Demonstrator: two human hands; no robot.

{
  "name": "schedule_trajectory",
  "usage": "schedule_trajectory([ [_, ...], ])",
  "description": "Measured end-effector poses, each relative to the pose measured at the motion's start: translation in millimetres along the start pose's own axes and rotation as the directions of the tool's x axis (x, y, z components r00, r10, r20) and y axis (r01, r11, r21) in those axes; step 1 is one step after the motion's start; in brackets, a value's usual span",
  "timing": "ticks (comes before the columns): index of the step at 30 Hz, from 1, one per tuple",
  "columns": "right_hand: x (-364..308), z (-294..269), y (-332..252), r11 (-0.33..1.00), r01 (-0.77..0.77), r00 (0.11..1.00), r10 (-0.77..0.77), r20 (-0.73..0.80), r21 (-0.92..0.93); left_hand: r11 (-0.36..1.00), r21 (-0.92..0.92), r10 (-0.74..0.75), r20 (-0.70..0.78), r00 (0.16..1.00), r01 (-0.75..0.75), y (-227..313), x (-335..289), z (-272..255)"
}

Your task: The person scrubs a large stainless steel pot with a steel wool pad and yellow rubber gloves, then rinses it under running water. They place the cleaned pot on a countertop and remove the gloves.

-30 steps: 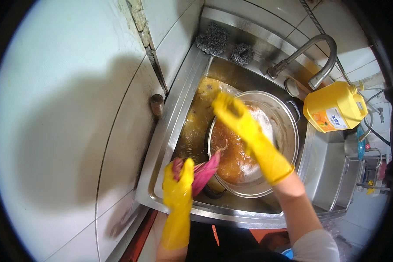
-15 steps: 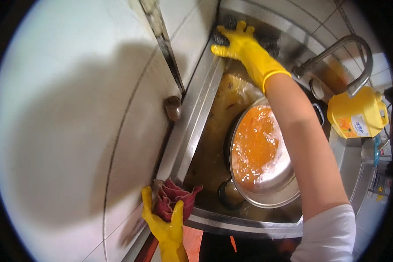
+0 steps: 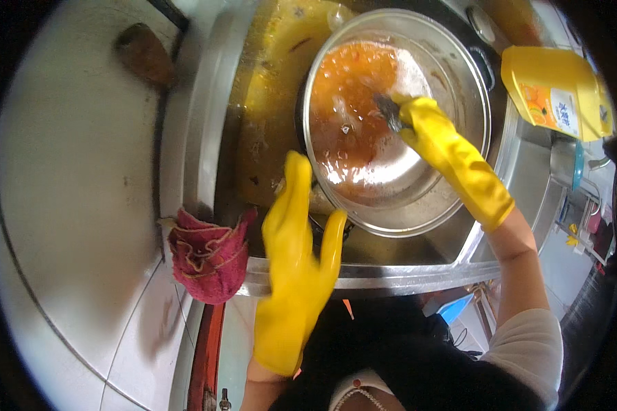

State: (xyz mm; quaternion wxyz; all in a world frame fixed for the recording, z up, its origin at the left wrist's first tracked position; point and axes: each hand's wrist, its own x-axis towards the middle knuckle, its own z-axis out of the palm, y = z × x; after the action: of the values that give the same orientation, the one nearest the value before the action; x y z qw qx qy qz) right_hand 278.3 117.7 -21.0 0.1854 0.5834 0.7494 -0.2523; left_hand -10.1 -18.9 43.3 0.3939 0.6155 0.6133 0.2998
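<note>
A wide round steel pot (image 3: 463, 103) with dark handles sits in the sink, orange-brown liquid (image 3: 353, 103) covering much of its inside. Over the pot reaches my right hand (image 3: 445, 151) in a yellow rubber glove, closed on a dark grey steel wool scourer (image 3: 389, 112) at the liquid's right edge. My left hand (image 3: 295, 253), gloved likewise, is held up at the sink's front edge, fingers apart and nothing in it. It is just left of the pot's near side. A crumpled dark red cloth (image 3: 209, 257) rests on the sink's near left corner.
Murky yellowish water (image 3: 271, 89) lies around the pot in the steel sink (image 3: 209, 116). A yellow jug (image 3: 552, 89) stands on the right beyond the rim. A tiled wall (image 3: 75, 171) closes the left side, with a brown object (image 3: 144, 55) against it.
My right hand has come from the sink's far left corner to over the pot, now with a scourer. My left hand has let go of the red cloth and moved right. The view has shifted.
</note>
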Motion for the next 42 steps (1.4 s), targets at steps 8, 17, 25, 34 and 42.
schedule_trajectory([
  [8,-22.4,148.2,58.6,0.984,-0.161,0.842,0.175,0.511,-0.071,0.858,-0.071,-0.481,0.236,0.844,0.508,-29.4,14.2,48.9],
  [17,-108.9,90.9,-43.3,0.753,-0.329,0.858,-0.014,0.514,0.57,0.895,-0.125,-0.423,0.067,0.903,0.429,-40.5,17.7,45.7],
  [25,-148.1,62.0,-47.6,0.935,-0.184,0.909,0.045,0.414,0.302,0.885,-0.149,-0.431,0.099,0.897,0.442,-34.8,25.2,37.1],
  [34,-163.0,47.7,-21.7,0.994,-0.022,0.97,0.047,0.238,-0.107,0.855,-0.2,-0.467,0.098,0.879,0.477,-42.0,24.5,39.2],
  [42,-157.9,86.4,-37.0,0.919,0.051,0.909,-0.205,0.363,0.391,0.771,-0.259,-0.57,0.127,0.812,0.582,-39.3,28.7,32.8],
])
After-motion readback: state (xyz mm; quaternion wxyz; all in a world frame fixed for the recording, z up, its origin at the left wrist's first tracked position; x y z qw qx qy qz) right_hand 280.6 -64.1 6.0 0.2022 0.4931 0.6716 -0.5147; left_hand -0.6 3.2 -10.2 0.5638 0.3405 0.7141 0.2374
